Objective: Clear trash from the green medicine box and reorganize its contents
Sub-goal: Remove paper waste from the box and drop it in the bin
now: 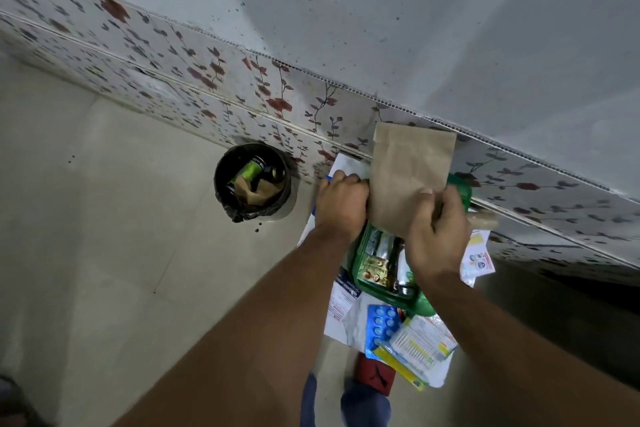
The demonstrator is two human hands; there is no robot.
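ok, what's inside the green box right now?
Green box shows foil blister strips and a gold packet at its near end. The paper bag and both hands cover the rest.

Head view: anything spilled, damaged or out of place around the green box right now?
Nothing looks spilled or damaged. Leaflets and a blue blister pack lie loose on the floor beside the green medicine box, consistent with sorting. Both hands, left hand and right hand, hold a brown paper bag above it.
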